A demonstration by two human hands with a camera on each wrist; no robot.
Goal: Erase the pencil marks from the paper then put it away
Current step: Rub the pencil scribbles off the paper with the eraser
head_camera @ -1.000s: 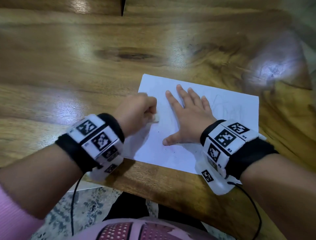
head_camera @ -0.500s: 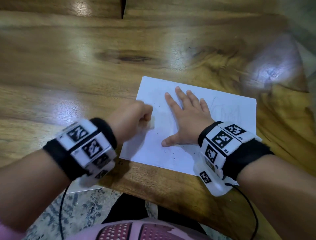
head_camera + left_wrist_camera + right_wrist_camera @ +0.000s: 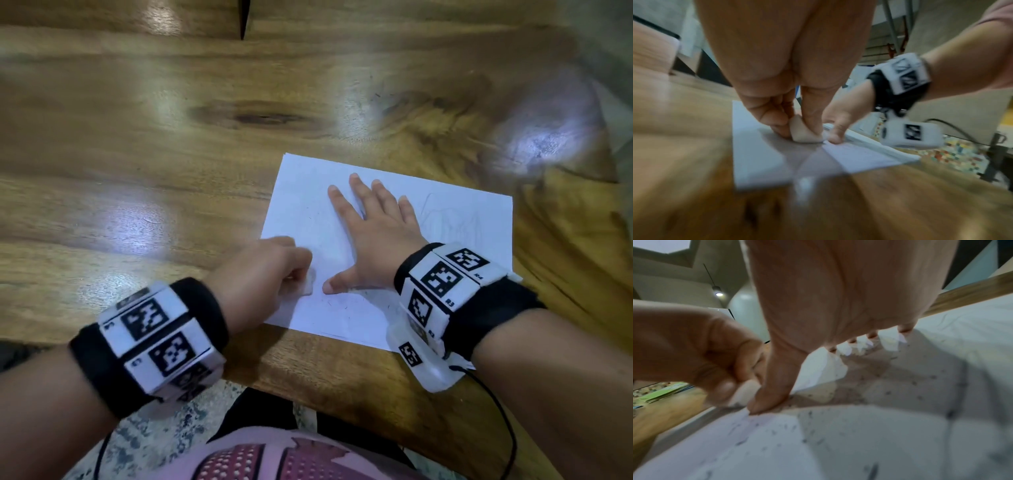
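Observation:
A white sheet of paper lies on the wooden table near its front edge, with faint pencil lines at its right part and dark eraser crumbs scattered over it. My right hand lies flat on the sheet, fingers spread, pressing it down. My left hand pinches a small white eraser between thumb and fingers, its tip against the paper just left of the right thumb.
The glossy wooden table stretches away to the left and back. Its front edge runs just below the sheet, with patterned floor and my lap beneath. A yellow patch lies at the right.
My left hand has drawn the eraser back toward me along the paper's left part, nearer the right thumb. The right hand stays flat on the sheet.

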